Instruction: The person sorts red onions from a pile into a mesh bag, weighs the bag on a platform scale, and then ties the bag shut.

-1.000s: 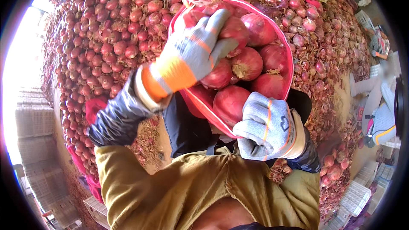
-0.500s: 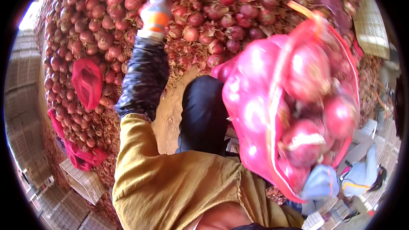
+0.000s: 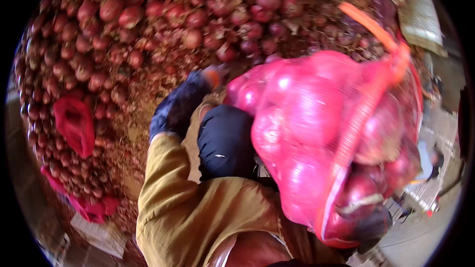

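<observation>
A large pink-red mesh bag [image 3: 302, 118] full of red onions [image 3: 376, 141] rises close in front of me on the right. Its mouth, edged with a white-and-orange band, gapes toward me, and an orange strip [image 3: 368, 24] sticks out at its top. My left hand [image 3: 221, 74], gloved with an orange cuff, reaches low between the onion heap [image 3: 198, 20] and the bag's left side. Motion blurs its fingers, so I cannot see whether it holds anything. My right hand does not show; the bag covers that side.
An empty pink mesh bag [image 3: 74, 126] lies on the onions at left, with another crumpled pink one [image 3: 94, 208] below it. A pale crate [image 3: 101, 232] stands at lower left. Another person [image 3: 429, 160] is at far right. My dark-clothed knee [image 3: 226, 141] sits beside the bag.
My left hand has come down and right from the heap toward the full bag. The view has swung, and the bag's open mouth has turned further right.
</observation>
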